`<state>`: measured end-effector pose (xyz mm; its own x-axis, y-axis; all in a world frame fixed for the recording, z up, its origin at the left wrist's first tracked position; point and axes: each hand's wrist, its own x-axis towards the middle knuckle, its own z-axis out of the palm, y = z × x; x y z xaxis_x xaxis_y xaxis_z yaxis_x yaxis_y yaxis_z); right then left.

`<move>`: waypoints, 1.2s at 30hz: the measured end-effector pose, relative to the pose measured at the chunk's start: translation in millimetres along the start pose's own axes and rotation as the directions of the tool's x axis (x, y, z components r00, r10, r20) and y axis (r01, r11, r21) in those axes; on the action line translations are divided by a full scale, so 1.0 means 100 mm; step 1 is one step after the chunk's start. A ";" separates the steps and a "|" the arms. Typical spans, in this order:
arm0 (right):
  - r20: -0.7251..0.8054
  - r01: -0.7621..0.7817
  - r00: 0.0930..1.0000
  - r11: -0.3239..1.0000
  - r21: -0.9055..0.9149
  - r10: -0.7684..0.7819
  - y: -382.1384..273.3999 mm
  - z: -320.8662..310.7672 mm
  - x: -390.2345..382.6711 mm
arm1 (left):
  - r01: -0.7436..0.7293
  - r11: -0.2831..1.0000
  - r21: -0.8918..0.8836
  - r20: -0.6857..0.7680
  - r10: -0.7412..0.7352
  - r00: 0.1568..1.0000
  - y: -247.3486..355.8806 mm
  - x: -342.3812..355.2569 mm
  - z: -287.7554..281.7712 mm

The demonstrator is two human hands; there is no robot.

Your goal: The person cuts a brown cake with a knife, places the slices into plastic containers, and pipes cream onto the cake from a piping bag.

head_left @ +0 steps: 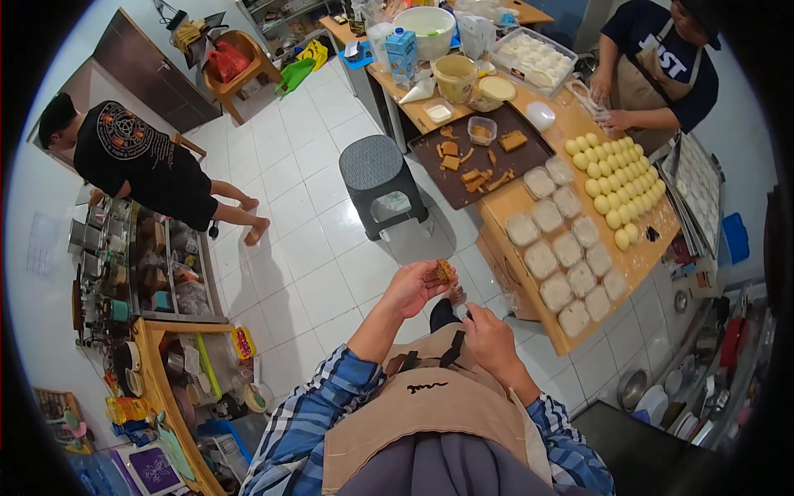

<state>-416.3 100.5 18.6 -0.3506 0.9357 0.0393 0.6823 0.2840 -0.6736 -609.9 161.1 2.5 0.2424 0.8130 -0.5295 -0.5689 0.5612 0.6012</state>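
Note:
My left hand (416, 289) is raised in front of my apron, its fingers closed on a small, rough-edged piece of brown cake (447, 271). Close by and a little lower, my right hand (490, 339) is curled shut. A dark tip shows by its fingers, but what it grips is too small to make out. Beyond both hands, a dark brown tray (496, 194) lies on the wooden table (496, 217). It bears cut blocks and strips of brown cake (514, 140) and a small clear plastic tub (482, 130).
Clear containers of pale food (542, 259) and rows of yellow dough balls (614, 186) cover the table's right part. A co-worker (653, 66) handles dough at the far right. A grey stool (380, 178) stands left of the table. Another person (132, 161) stands by the left shelves.

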 end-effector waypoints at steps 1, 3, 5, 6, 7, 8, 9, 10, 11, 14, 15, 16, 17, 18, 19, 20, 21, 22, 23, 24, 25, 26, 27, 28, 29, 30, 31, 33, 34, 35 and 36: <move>0.005 0.005 1.000 1.000 0.006 -0.005 0.01 -0.01 0.11 | -0.003 1.000 -0.014 0.007 0.004 1.000 0.07 0.09 -0.02; 0.007 0.012 1.000 1.000 0.012 -0.012 0.06 -0.04 0.34 | -0.008 1.000 -0.026 0.015 0.009 1.000 0.22 0.28 -0.04; -0.007 0.016 1.000 1.000 0.019 -0.016 0.12 -0.07 0.58 | 0.008 1.000 0.021 0.001 -0.008 1.000 0.37 0.49 -0.01; -0.010 0.008 1.000 1.000 0.020 -0.008 0.14 -0.09 0.72 | 0.015 1.000 0.025 0.004 -0.015 1.000 0.46 0.61 0.00; -0.024 0.005 1.000 1.000 0.026 -0.004 0.15 -0.11 0.86 | 0.010 1.000 0.029 0.007 -0.010 1.000 0.56 0.72 0.02; -0.039 0.001 0.999 0.999 0.032 0.001 0.16 -0.14 1.00 | 0.006 0.999 0.034 0.012 -0.006 1.000 0.66 0.83 0.04; -0.050 -0.007 0.999 1.000 0.025 0.008 0.19 -0.17 1.13 | 0.010 0.999 0.038 0.025 -0.011 1.000 0.76 0.96 0.07; -0.030 -0.032 0.999 0.999 0.016 0.032 0.23 -0.21 1.26 | 0.021 0.999 0.031 0.053 -0.022 0.998 0.86 1.09 0.10; -0.011 -0.057 0.998 0.998 0.007 0.057 0.27 -0.25 1.39 | 0.032 0.999 0.024 0.082 -0.034 0.996 0.95 1.22 0.15; -0.057 -0.099 0.993 0.995 0.005 0.099 0.38 -0.34 1.72 | 0.095 0.995 -0.015 0.097 -0.093 0.991 1.20 1.53 0.33; -0.058 -0.115 0.992 0.993 0.003 0.115 0.41 -0.36 1.81 | 0.110 0.994 -0.014 0.102 -0.108 0.989 1.25 1.64 0.34; -0.078 -0.121 0.989 0.991 0.057 0.125 0.44 -0.36 1.90 | 0.102 0.995 0.016 0.128 -0.103 0.986 1.30 1.75 0.35; -0.099 -0.126 0.985 0.986 0.112 0.138 0.47 -0.36 1.98 | 0.094 0.995 0.045 0.155 -0.100 0.983 1.35 1.85 0.36; -0.103 -0.140 0.983 0.984 0.108 0.152 0.52 -0.34 2.04 | 0.107 0.993 0.046 0.163 -0.113 0.980 1.36 1.96 0.37; -0.106 -0.184 0.974 0.970 0.160 0.202 0.56 -0.31 2.08 | 0.128 0.991 0.041 0.165 -0.133 0.977 1.38 2.06 0.38; -0.109 -0.226 0.961 0.951 0.213 0.253 0.60 -0.31 2.13 | 0.150 0.988 0.038 0.168 -0.154 0.974 1.39 2.17 0.38; -0.113 -0.242 0.956 0.946 0.218 0.271 0.62 -0.30 2.18 | 0.166 0.985 0.046 0.171 -0.172 0.970 1.41 2.25 0.40; -0.104 -0.270 0.948 0.931 0.247 0.302 0.64 -0.30 2.22 | 0.194 0.981 0.018 0.173 -0.194 0.966 1.43 2.34 0.44; -0.096 -0.298 0.937 0.914 0.277 0.335 0.66 -0.29 2.26 | 0.223 0.975 -0.009 0.175 -0.218 0.960 1.45 2.42 0.46; -0.109 -0.314 0.928 0.907 0.282 0.355 0.66 -0.29 2.31 | 0.241 0.970 0.006 0.184 -0.238 0.954 1.47 2.51 0.46; -0.158 -0.315 0.908 0.881 0.352 0.388 0.65 -0.29 2.35 | 0.268 0.963 0.023 0.200 -0.267 0.943 1.48 2.61 0.45; -0.206 -0.311 0.882 0.853 0.420 0.423 0.65 -0.28 2.39 | 0.295 0.955 0.041 0.215 -0.297 0.930 1.49 2.71 0.43; -0.223 -0.323 0.867 0.844 0.427 0.445 0.67 -0.26 2.44 | 0.314 0.947 0.063 0.226 -0.320 0.920 1.51 2.82 0.41; -0.230 -0.394 0.797 0.770 0.502 0.558 0.71 -0.21 2.50 | 0.330 0.940 0.090 0.239 -0.342 0.909 1.53 2.94 0.38; -0.225 -0.450 0.715 0.683 0.576 0.661 0.75 -0.18 2.56 | 0.344 0.932 0.117 0.251 -0.363 0.897 1.55 3.05 0.34; -0.187 -0.504 0.649 0.601 0.620 0.737 0.78 -0.16 2.66 | 0.362 0.922 0.137 0.256 -0.386 0.886 1.61 3.12 0.31; -0.207 -0.511 0.620 0.590 0.626 0.757 0.84 -0.13 2.74 | 0.368 0.911 0.186 0.248 -0.406 0.880 1.66 3.22 0.33; -0.402 -0.575 0.539 0.672 0.467 0.740 1.06 0.04 2.90 | 0.376 0.894 0.245 0.253 -0.433 0.865 1.76 3.38 0.37; -0.427 -0.618 0.524 0.674 0.404 0.737 1.16 0.12 2.97 | 0.391 0.873 0.291 0.251 -0.464 0.849 1.80 3.44 0.37; -0.438 -0.625 0.506 0.666 0.407 0.743 1.23 0.18 3.01 | 0.404 0.851 0.335 0.247 -0.493 0.834 1.84 3.51 0.38; -0.429 -0.672 0.464 0.623 0.400 0.775 1.23 0.22 3.09 | 0.412 0.844 0.343 0.244 -0.504 0.829 1.85 3.57 0.34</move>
<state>-455.1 419.9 -68.7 0.6415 0.7439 -0.1875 0.4044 -0.5356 -0.7413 -602.4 560.7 -55.1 0.6790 0.4287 -0.5960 -0.1103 0.8622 0.4944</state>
